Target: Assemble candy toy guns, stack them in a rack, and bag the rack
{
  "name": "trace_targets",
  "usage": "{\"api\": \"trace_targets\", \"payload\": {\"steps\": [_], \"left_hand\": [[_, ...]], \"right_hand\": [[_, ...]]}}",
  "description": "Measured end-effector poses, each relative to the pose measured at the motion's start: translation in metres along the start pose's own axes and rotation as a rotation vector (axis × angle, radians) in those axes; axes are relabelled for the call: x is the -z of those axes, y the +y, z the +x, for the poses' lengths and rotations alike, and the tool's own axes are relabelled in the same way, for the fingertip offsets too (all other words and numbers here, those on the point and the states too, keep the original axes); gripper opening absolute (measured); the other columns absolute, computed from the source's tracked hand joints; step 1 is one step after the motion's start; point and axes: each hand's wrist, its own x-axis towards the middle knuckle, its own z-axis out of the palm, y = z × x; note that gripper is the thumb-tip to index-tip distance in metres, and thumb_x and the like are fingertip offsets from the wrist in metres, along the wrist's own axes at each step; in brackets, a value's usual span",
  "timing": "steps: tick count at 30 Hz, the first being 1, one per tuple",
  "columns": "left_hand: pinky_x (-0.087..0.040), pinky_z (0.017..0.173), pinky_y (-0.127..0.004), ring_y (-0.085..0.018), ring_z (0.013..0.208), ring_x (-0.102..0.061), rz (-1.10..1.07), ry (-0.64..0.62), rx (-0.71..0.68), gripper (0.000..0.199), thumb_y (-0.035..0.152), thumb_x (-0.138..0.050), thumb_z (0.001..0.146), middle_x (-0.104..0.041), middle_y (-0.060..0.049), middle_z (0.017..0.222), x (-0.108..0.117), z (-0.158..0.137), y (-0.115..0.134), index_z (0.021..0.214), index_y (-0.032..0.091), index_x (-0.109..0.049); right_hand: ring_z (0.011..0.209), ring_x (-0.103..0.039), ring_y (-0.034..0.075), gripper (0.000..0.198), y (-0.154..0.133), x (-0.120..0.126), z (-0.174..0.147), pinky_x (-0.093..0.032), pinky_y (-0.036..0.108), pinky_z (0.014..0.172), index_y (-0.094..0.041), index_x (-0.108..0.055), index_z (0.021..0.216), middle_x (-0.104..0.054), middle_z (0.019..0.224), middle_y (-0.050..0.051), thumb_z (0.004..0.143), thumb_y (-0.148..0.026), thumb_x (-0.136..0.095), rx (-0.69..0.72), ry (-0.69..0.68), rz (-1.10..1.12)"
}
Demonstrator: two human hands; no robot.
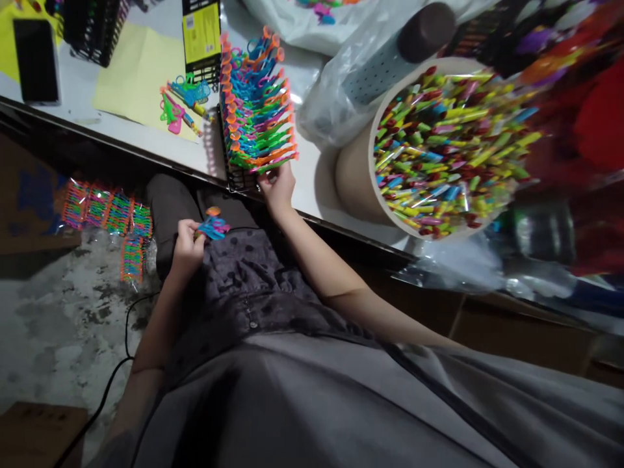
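Note:
My left hand (188,247) is closed in a pinch above my lap, holding a small bunch of plastic pieces (213,226), blue and pink with a round orange end. At the table's front edge, my right hand (279,192) has its fingers curled against the nearest piece of a long row of colourful plastic pieces (258,107). Green, blue and pink pieces with orange round ends line up in that row, which stands in a black rack (238,180). A few loose plastic pieces (181,104) lie left of the rack.
Right of the rack stands a big beige tub (353,179) full of small wrapped colourful sticks (448,149). A dark-capped bottle (390,62) lies behind it in clear plastic. Far left are a phone (36,62) and yellow paper (131,71). Packed bundles (108,209) sit below, beside my leg.

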Motion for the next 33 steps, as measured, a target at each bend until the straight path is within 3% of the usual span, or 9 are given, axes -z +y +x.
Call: {"api": "trace_targets", "payload": {"steps": [6,10,13,18,22,27,33], "left_hand": [[-0.041,0.087,-0.029,-0.016,0.091,-0.051,0.201,0.145,-0.203,0.032,0.003,-0.055,0.068,-0.047,-0.003,0.094,-0.004,0.011,0.01,0.094,0.019,-0.044],[-0.045,0.082,-0.026,-0.014,0.091,-0.052,0.088,0.145,-0.378,0.022,0.011,-0.059,0.073,-0.048,-0.003,0.096,-0.007,0.007,0.015,0.091,0.019,-0.051],[-0.047,0.077,-0.025,-0.013,0.083,-0.055,-0.006,0.203,-0.376,0.018,0.019,-0.065,0.074,-0.051,-0.002,0.092,-0.008,0.003,0.013,0.09,0.019,-0.056],[-0.045,0.079,-0.027,-0.015,0.084,-0.056,0.163,0.32,-0.296,0.016,0.023,-0.068,0.074,-0.059,-0.002,0.089,-0.013,0.006,0.004,0.086,0.019,-0.059],[-0.046,0.078,-0.027,-0.014,0.082,-0.057,0.102,0.357,-0.309,0.025,0.03,-0.072,0.073,-0.059,-0.003,0.089,-0.027,0.034,0.002,0.089,0.017,-0.057],[-0.048,0.079,-0.028,-0.014,0.078,-0.058,0.108,0.33,-0.429,0.026,0.033,-0.072,0.072,-0.058,-0.002,0.081,-0.045,0.097,0.004,0.084,0.016,-0.056],[-0.05,0.079,-0.028,-0.013,0.075,-0.061,0.025,0.361,-0.365,0.029,0.026,-0.074,0.067,-0.06,0.0,0.077,-0.059,0.138,0.001,0.082,0.016,-0.052]], "right_hand": [[0.064,-0.048,0.011,0.017,0.0,-0.006,0.006,-0.044,0.027,0.069,-0.019,-0.047,0.088,-0.059,0.08,0.002,0.074,-0.023,-0.056,0.045,0.022,0.089],[0.062,-0.047,0.011,0.016,0.0,-0.008,0.011,-0.043,0.026,0.064,-0.02,-0.046,0.08,-0.055,0.069,-0.001,0.073,-0.03,-0.056,0.077,0.019,0.176],[0.063,-0.049,0.011,0.017,-0.002,-0.008,0.011,-0.042,0.025,0.063,-0.019,-0.046,0.076,-0.056,0.068,-0.001,0.072,-0.031,-0.057,0.072,0.016,0.207],[0.066,-0.053,0.013,0.018,0.001,-0.011,0.011,-0.043,0.026,0.066,-0.019,-0.048,0.079,-0.06,0.075,0.001,0.073,-0.032,-0.058,0.056,0.011,0.152],[0.072,-0.056,0.016,0.018,0.006,-0.017,0.012,-0.045,0.028,0.069,-0.019,-0.051,0.083,-0.062,0.079,0.002,0.075,-0.035,-0.057,0.061,0.023,0.084],[0.078,-0.057,0.019,0.015,0.0,-0.023,0.014,-0.044,0.03,0.073,-0.018,-0.055,0.085,-0.065,0.086,0.005,0.075,-0.029,-0.058,0.046,0.034,-0.005],[0.08,-0.057,0.02,0.014,-0.004,-0.017,0.018,-0.041,0.029,0.071,-0.018,-0.056,0.087,-0.066,0.089,0.006,0.077,-0.027,-0.056,0.083,-0.009,0.015]]}}
